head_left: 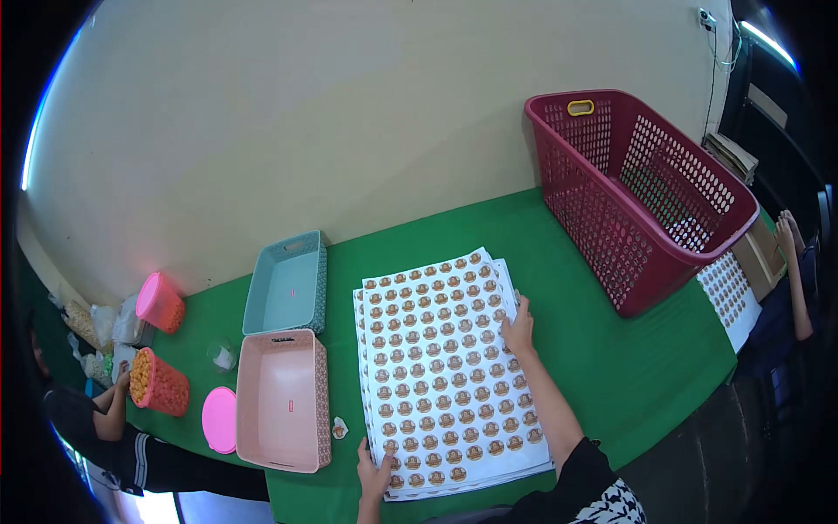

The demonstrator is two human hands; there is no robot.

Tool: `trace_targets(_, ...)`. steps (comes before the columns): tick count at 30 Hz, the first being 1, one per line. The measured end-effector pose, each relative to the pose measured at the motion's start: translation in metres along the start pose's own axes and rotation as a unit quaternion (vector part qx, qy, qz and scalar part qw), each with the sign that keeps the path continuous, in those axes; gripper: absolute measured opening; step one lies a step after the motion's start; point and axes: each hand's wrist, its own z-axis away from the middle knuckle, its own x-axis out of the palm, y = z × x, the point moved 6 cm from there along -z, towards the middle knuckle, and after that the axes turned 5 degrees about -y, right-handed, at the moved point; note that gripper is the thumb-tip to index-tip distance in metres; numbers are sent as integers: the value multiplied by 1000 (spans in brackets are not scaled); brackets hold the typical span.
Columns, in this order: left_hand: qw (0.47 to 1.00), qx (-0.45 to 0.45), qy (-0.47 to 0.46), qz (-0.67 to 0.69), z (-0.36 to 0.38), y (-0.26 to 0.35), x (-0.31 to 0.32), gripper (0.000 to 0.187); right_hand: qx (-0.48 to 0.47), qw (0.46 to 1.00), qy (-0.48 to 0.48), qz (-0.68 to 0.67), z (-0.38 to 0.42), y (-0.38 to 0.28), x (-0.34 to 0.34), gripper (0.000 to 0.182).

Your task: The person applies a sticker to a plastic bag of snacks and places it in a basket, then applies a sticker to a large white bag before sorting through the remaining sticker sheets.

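Observation:
A stack of white sticker sheets (436, 367), printed with rows of round brown labels, lies on the green-covered table in front of me. Its sheets are slightly out of line along the edges. My left hand (375, 473) grips the stack's lower left edge, thumb on top. At the upper right edge, my right hand (518, 330) holds the sheets with its fingers bent around the side. A small loose sticker piece (340, 428) lies left of the stack, beside the pink basket (326, 410).
A teal basket (321, 288) adjoins the pink one. A large maroon laundry basket (602, 210) stands at right. On the left are snack-filled tubs (170, 390), a pink lid (220, 420) and a person (109, 419). Another person's arm (796, 279) is near a label sheet (731, 293).

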Motion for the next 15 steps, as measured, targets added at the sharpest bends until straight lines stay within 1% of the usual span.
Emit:
trace_targets(1, 999, 9, -5, -40, -2, -6, 2, 64, 1, 1000, 0, -1, 0, 2, 3, 58)
trace_targets(2, 999, 9, -7, -41, -3, -13, 3, 64, 11, 1000, 3, -3, 0, 5, 6, 58)
trace_targets(4, 996, 47, 8, -70, -4, -8, 4, 55, 25, 1000, 9, -4, -2, 11, 7, 58)
trace_targets(5, 996, 47, 5, -71, -4, -8, 4, 55, 36, 999, 10, -15, -4, 14, 8, 57)
trace_targets(6, 1000, 11, 1, 24, -5, -8, 3, 45, 45, 999, 11, -27, -8, 18, 8, 57)
trace_targets(7, 993, -25, -2, 119, -6, -9, 3, 35, 46, 998, 12, -27, -8, 6, 2, 57)
trace_targets(8, 993, -25, -3, 118, -9, -8, 0, 35, 93, 993, 11, 67, -6, -1, -4, 59)
trace_targets(9, 989, -48, -14, 138, -14, -11, -5, 26, 139, 977, 10, 160, -6, -7, -9, 61)
trace_targets(10, 985, -71, -24, 158, -19, -14, -10, 20, 139, 978, 10, 157, -8, -8, -9, 61)
trace_targets(12, 980, -78, -39, 179, -39, -16, -16, 19, 178, 970, -36, 163, -12, -3, -5, 66)
trace_targets(13, 974, -88, -54, 203, -45, -12, -14, 19, 177, 970, -35, 163, -14, -2, -3, 66)
trace_targets(14, 971, -106, -63, 207, -50, -8, -9, 25, 194, 970, -63, 133, -15, 1, 2, 66)
trace_targets(15, 970, -108, -64, 209, -61, -2, -5, 25, 210, 968, -91, 103, -14, 5, 6, 66)
